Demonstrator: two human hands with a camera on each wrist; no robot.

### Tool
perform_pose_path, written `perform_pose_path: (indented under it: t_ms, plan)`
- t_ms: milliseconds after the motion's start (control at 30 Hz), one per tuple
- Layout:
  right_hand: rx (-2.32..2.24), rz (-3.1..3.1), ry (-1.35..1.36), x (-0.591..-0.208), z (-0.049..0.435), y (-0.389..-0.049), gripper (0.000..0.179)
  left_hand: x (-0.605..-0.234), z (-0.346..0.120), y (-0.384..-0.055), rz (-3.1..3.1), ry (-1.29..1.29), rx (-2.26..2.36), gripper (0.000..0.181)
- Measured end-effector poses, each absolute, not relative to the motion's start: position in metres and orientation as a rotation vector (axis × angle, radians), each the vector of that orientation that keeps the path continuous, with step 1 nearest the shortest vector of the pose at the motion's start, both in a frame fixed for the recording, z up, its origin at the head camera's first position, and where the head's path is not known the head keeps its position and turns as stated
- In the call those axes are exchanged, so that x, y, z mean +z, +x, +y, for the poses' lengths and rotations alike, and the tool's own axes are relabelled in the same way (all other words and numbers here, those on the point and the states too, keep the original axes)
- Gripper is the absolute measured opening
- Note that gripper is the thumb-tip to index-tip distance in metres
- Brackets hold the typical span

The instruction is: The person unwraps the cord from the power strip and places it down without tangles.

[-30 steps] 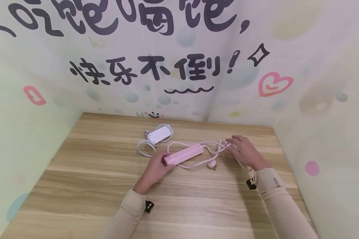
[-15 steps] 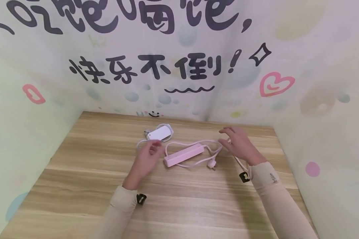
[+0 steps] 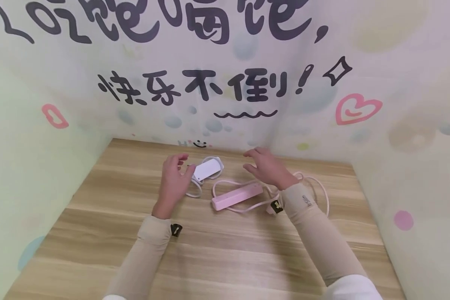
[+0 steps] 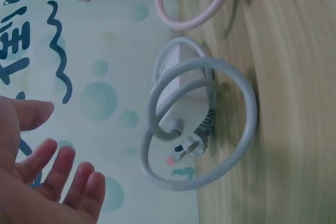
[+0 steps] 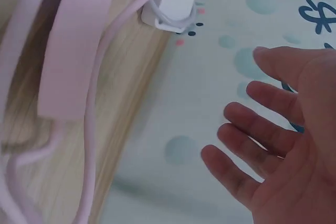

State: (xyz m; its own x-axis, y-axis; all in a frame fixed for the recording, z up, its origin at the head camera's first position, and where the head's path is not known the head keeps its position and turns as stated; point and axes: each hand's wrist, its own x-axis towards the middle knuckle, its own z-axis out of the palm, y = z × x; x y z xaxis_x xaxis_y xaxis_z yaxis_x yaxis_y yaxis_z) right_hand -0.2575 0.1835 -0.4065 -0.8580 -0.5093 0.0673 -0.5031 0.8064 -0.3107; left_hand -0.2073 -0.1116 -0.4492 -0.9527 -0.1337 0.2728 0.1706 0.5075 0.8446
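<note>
A white power strip (image 3: 207,168) with a grey cord looped round it lies toward the back of the table. My left hand (image 3: 174,179) is just left of it, fingers loosely bent and holding nothing. In the left wrist view the strip's grey cord (image 4: 251,114) and its plug (image 4: 193,148) show beyond the fingers. A pink power strip (image 3: 237,196) lies nearer to me, its pink cord (image 3: 324,191) spread to the right. My right hand (image 3: 268,166) hovers above and behind the pink strip's right end, fingers relaxed and apart, as the right wrist view (image 5: 283,135) also shows.
The wooden table (image 3: 217,258) meets a printed backdrop (image 3: 195,121) at its back edge, with side panels left and right. The pink plug (image 3: 271,209) is partly hidden behind the black device (image 3: 276,206) on my right wrist.
My left hand let go of the pink power strip and moved up and left to the white one. My right hand left the pink cord and moved left. The head view shifted slightly.
</note>
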Motion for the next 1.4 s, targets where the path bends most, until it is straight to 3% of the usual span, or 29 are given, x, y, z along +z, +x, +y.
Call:
perform_pose_path:
  t_ms: [333, 567, 700, 933, 1200, 1400]
  plan:
    - [-0.405, 2.804, -0.716, -0.430, 0.147, -0.287, 0.051, -0.461, -0.100, -0.215, -2.652, 0.088, -1.287, 0.067]
    - [-0.447, 2.764, -0.635, -0.445, 0.131, -0.298, 0.055, -0.470, -0.103, -0.217, -2.636, 0.089, -1.250, 0.039]
    - [-0.476, 2.760, -0.602, -0.454, 0.125, -0.302, 0.061, -0.472, -0.109, -0.216, -2.662, 0.078, -1.184, 0.038]
    - [-0.538, 2.729, -0.552, -0.467, 0.114, -0.306, 0.048, -0.472, -0.115, -0.215, -2.767, 0.099, -1.177, 0.037]
    - [-0.448, 2.763, -0.608, -0.471, 0.103, -0.307, 0.054, -0.482, -0.103, -0.216, -2.886, -0.016, -1.126, 0.069]
    - [-0.370, 2.782, -0.664, -0.474, 0.096, -0.306, 0.055, -0.489, -0.098, -0.218, -2.900, 0.033, -1.093, 0.071]
